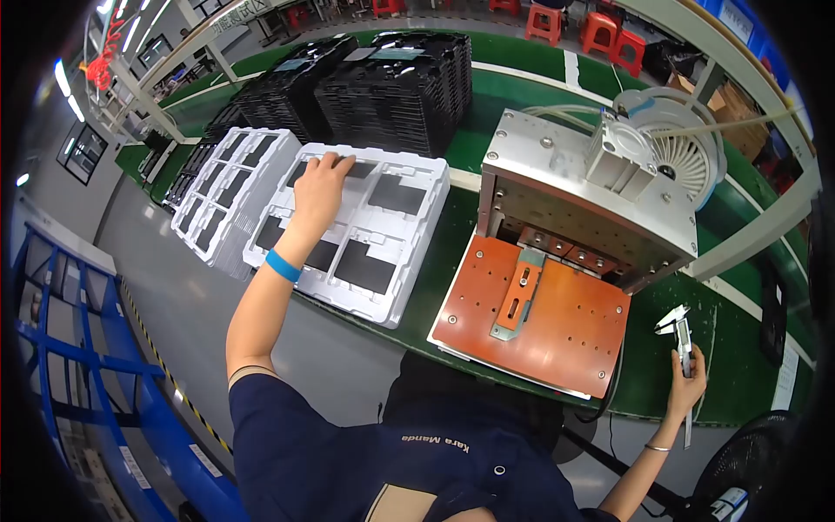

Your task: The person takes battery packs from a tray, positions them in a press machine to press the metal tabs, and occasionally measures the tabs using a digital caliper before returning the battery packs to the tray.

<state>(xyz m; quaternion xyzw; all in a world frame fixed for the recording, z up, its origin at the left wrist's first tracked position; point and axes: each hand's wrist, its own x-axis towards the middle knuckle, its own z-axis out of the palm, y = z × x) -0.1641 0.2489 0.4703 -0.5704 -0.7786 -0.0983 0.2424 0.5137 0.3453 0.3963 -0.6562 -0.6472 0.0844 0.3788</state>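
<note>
My left hand (319, 190), with a blue wristband, reaches over a white molded tray (417, 228). Its fingers are bent and closed at the edge of a dark flat plate (360, 168) in the tray's far row; the fingertips are partly hidden. More dark flat plates, such as the plate (365, 268) nearer me, lie in the other compartments. At the right, my right hand (688, 383) is closed around a digital caliper (682, 337). The caliper's jaws point away from me above the green table, and its thin rod extends below the hand.
A press machine (591, 165) with an orange base plate (574, 317) stands between my hands. Left of the tray is a stack of white trays (230, 196); tall stacks of black trays (391, 91) stand behind. A black fan (752, 470) is at lower right, blue racks (96, 365) at left.
</note>
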